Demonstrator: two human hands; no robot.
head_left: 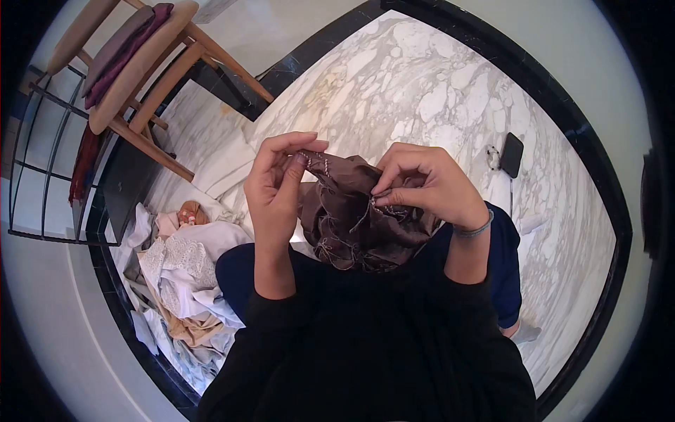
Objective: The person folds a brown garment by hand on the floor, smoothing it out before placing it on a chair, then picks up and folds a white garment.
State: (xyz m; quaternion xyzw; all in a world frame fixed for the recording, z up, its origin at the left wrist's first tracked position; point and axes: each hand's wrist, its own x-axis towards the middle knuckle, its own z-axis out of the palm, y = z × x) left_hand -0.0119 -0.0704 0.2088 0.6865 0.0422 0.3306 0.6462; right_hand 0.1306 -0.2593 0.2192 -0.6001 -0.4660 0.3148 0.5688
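A dark brown cloth point(358, 232) with light beaded or stitched trim and loose threads lies bunched over my lap. My left hand point(278, 179) pinches its upper left edge between thumb and fingers, holding that part raised. On the right, my right hand point(425, 183) has thumb and fingertips closed on the cloth near a strip of the trim. Between the two hands the fabric spans in folds. Whether a small tool sits in the right fingertips is too small to tell.
A wooden chair point(158, 67) with folded purple cloth point(126, 53) stands upper left beside a black metal rack point(49, 169). White and beige clothes point(186, 271) are heaped on the left. A phone point(512, 155) and a small pale item point(493, 157) rest on the marble floor point(436, 91).
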